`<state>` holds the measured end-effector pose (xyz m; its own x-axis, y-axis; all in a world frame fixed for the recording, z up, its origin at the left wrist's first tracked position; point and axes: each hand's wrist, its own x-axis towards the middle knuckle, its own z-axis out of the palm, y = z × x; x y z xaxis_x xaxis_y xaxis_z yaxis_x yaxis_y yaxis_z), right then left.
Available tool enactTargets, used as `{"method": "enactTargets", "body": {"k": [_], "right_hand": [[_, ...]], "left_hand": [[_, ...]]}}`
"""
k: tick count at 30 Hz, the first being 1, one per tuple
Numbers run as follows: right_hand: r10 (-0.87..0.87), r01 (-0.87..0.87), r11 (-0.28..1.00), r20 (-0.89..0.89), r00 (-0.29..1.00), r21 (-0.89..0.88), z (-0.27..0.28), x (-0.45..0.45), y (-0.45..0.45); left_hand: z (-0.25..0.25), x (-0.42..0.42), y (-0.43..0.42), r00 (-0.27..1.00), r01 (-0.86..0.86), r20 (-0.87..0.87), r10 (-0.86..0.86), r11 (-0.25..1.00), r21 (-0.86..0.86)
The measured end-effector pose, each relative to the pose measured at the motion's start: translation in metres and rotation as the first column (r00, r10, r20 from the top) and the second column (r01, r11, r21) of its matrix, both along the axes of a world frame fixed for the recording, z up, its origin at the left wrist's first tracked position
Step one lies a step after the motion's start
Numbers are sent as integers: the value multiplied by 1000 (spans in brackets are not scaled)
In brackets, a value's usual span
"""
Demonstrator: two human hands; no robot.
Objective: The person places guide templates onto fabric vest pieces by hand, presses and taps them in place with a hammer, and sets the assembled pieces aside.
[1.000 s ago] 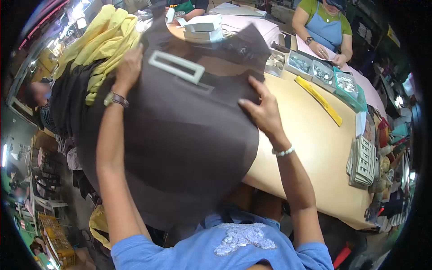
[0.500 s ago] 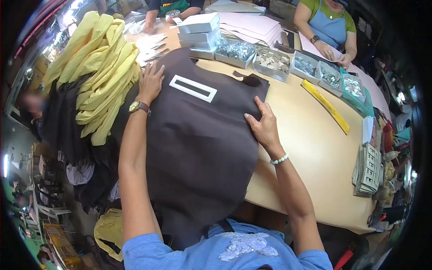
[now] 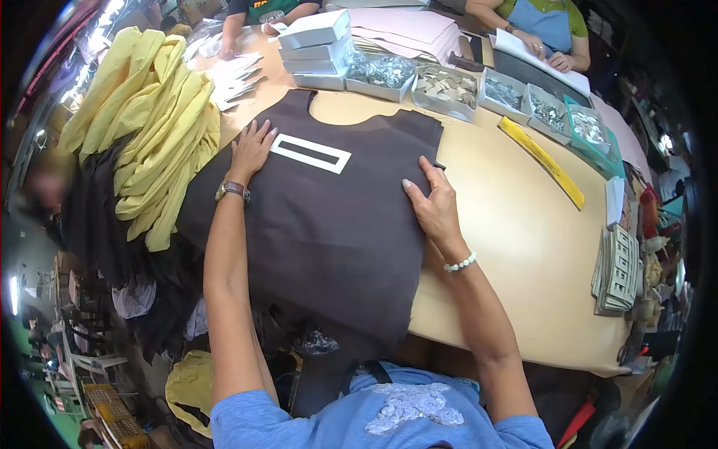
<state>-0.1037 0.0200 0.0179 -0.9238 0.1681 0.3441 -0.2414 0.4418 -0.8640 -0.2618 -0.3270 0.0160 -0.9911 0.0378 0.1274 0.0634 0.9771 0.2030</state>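
A dark brown garment piece (image 3: 336,224) with a curved neckline lies spread on the table under both my hands. On its upper part sits a white rectangular frame (image 3: 310,154) with a long slot in the middle. My left hand (image 3: 251,150) rests flat on the cloth just left of the frame, fingers stretched out. At the cloth's right edge lies my right hand (image 3: 434,198), thumb and fingers apart, touching the border. The lower part of the cloth hangs over the table's front edge.
Yellow cloth pieces (image 3: 157,127) are heaped at left over dark ones. White boxes (image 3: 318,49) and trays of small pieces (image 3: 445,90) line the back. A yellow curved ruler (image 3: 540,161) lies at right, near a stack of cut-out cards (image 3: 617,269). Two people work across the table (image 3: 516,247).
The brown cloth now lies flatter, its neckline and right shoulder spread out where they were folded and rippled. Both hands stay on the cloth. The person at the back right has shifted the sheet.
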Motion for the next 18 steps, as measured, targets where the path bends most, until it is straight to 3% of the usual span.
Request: {"method": "enactTargets", "body": {"k": [3,6,10,13,16,17,18], "right_hand": [[13,-6,997,87,996,-75,6,1,0],[-9,9,1000,1,1000,-10,0,-1,1],[-3,3,1000,25,1000,-4,5,2,0],[-4,5,1000,-63,998,15,-3,1,2],[-57,104,928,138,989,-358,4,9,8],[-220,201,957,-72,973,-209,13,8,19],[-277,269,961,-156,948,-70,10,2,27]], "left_hand": [[8,0,4,999,-8,-51,4,997,-72],[14,5,19,987,-42,-158,41,999,0],[23,35,69,999,19,-49,-17,999,39],[16,41,85,1000,6,5,-6,1000,2],[11,39,88,1000,2,5,-2,1000,13],[8,39,88,1000,1,4,-1,1000,20],[10,40,87,1000,-4,-6,4,1000,25]]}}
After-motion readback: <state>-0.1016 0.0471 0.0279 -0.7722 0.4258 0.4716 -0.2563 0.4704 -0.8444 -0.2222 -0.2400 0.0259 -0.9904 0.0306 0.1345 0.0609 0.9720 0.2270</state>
